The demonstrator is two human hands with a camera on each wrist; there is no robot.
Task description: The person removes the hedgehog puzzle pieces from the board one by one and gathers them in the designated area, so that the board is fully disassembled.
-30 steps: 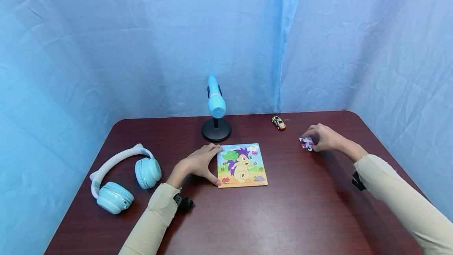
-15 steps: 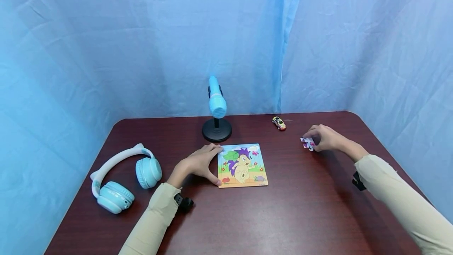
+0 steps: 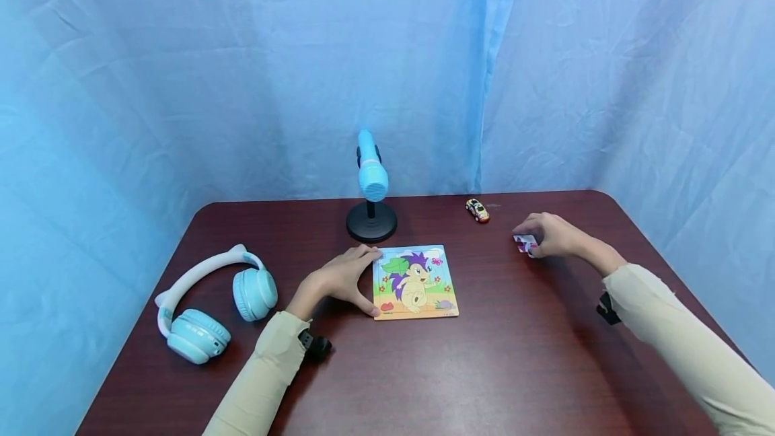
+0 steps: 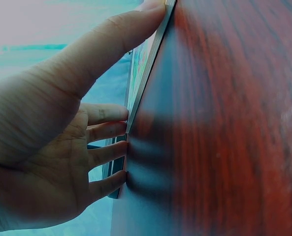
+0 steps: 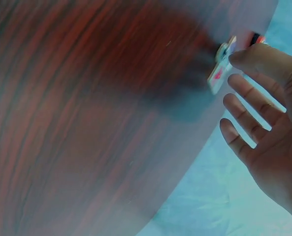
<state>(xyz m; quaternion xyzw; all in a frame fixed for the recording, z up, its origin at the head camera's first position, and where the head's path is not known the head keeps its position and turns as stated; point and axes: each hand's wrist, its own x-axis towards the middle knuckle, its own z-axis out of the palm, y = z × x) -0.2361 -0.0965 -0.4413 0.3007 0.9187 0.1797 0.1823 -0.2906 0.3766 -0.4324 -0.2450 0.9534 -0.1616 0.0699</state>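
A square hedgehog jigsaw puzzle (image 3: 418, 288) lies flat on the table. My left hand (image 3: 342, 278) spans its left edge, thumb at the near corner and index finger at the far corner. In the left wrist view, the left hand (image 4: 52, 137) has fairly straight fingers, with the thumb touching the thin puzzle board (image 4: 153, 56). Farther right, my right hand (image 3: 556, 235) pinches a small white and pink puzzle piece (image 3: 524, 243). The right wrist view has the puzzle piece (image 5: 219, 73) tilted at the right thumb, while the other fingers of the right hand (image 5: 274, 113) are spread.
A light-blue microphone (image 3: 372, 180) on a round black stand (image 3: 371, 224) is behind the puzzle. Blue and white headphones (image 3: 200, 335) lie at the left. A small toy car (image 3: 477, 210) sits near the back edge. Blue curtains (image 3: 272, 73) enclose the dark wooden table (image 3: 484, 375).
The puzzle piece has turned slightly in my right fingers, and less of it shows. My left hand and the puzzle board stay where they were.
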